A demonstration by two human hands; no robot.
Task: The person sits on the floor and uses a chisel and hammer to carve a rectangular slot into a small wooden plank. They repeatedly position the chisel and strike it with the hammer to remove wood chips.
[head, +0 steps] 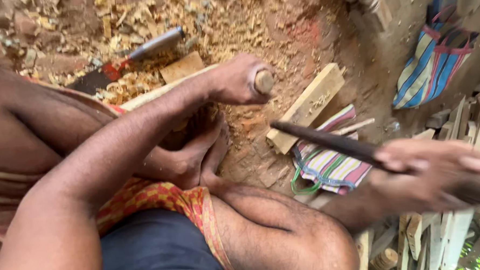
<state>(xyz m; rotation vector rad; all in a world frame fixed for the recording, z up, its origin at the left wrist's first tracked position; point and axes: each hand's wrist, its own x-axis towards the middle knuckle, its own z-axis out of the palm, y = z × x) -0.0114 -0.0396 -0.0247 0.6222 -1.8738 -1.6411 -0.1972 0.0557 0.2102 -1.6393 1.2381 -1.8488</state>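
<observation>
My left hand [236, 79] is closed around the round end of a long pale wooden stick [263, 81] that runs back along my forearm over my legs. My right hand [436, 170], blurred, grips a dark flat blade or rod [326, 140] that points left toward the stick's end, a short gap away from it. I sit cross-legged on the dirt floor, my foot [208, 147] under the left hand.
A pale wooden plank [309, 106] lies on the dirt beside a striped cloth bag [333, 166]. A chisel with a metal handle [152, 45] rests among wood shavings at top. A striped bag [431, 62] hangs at right; cut wood pieces [433, 240] pile at lower right.
</observation>
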